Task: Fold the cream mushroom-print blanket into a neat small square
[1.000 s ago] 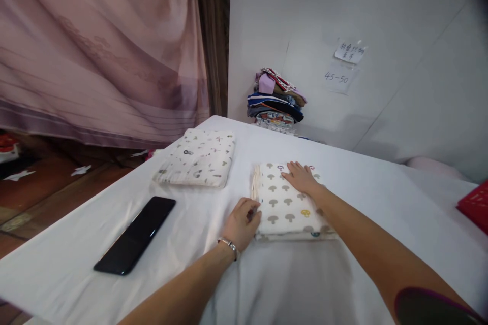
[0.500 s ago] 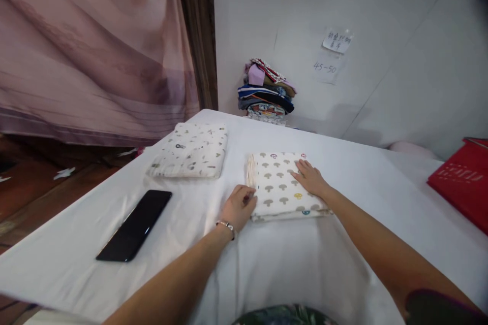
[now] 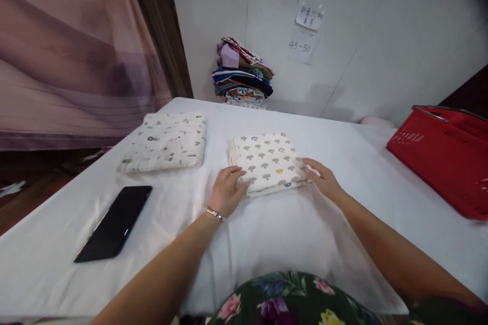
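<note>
A folded white cloth printed with grey mushrooms, a few of them coloured, lies in front of me, slightly turned on the table. My left hand, a silver bracelet at its wrist, grips the near left corner with fingers on top and thumb along the front edge. At the right edge my right hand holds the near corner between thumb and fingers. The layered folds show at the cloth's left side. A second folded cloth, white with small scattered prints, lies to the left, apart from both hands.
A black phone lies on the white-covered table at the left. At the right stands a red basket with a metal handle. Behind the table's far edge rises a pile of folded clothes against the wall, under paper notes. A pink curtain hangs left.
My right hand has slid from the top of the mushroom cloth to its right edge. The cloth has turned slightly. My view has shifted to the right, showing more of the red basket.
</note>
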Demonstrator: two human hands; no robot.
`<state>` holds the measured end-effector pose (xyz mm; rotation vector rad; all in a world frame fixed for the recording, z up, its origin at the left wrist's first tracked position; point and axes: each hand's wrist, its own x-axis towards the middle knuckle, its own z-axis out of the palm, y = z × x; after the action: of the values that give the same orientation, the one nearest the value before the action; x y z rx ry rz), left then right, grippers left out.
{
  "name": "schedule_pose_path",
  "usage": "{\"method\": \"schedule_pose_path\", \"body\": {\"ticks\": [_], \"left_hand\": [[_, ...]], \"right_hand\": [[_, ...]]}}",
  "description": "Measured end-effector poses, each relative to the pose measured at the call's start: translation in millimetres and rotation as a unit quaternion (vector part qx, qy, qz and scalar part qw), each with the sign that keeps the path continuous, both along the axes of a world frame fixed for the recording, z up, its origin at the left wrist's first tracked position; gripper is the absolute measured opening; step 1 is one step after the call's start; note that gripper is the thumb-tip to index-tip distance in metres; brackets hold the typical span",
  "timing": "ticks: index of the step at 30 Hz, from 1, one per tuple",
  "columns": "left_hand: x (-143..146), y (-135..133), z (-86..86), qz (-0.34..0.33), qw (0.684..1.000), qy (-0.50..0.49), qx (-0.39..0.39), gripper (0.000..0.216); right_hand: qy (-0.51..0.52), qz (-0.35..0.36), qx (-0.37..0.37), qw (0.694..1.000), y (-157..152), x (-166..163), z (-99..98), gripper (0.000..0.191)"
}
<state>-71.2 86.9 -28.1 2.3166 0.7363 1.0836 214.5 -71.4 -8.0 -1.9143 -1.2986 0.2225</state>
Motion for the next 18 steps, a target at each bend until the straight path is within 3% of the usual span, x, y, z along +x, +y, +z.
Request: {"method": "schedule_pose_path", "body": {"ticks": [4,12,18], "left_hand": [[3,-4,-0.4,-0.068,0.991,0.068,0.091,0.034],[4,2,-5.8,-0.062,0.99,0.113,0.057,0.029],[1,-2,0.8,-0.049,0.985,0.166,0.005,0.028]], "right_hand": [[-0.074,0.04,-0.041,0.996,-20,-2,-13.9,0.045],[-0.117,-0.051,-0.057,0.99,-7,-5,-32.6,0.048],[-0.141,-0.06,-0.067,0.986,-12,0,-32.4,0.046]]}}
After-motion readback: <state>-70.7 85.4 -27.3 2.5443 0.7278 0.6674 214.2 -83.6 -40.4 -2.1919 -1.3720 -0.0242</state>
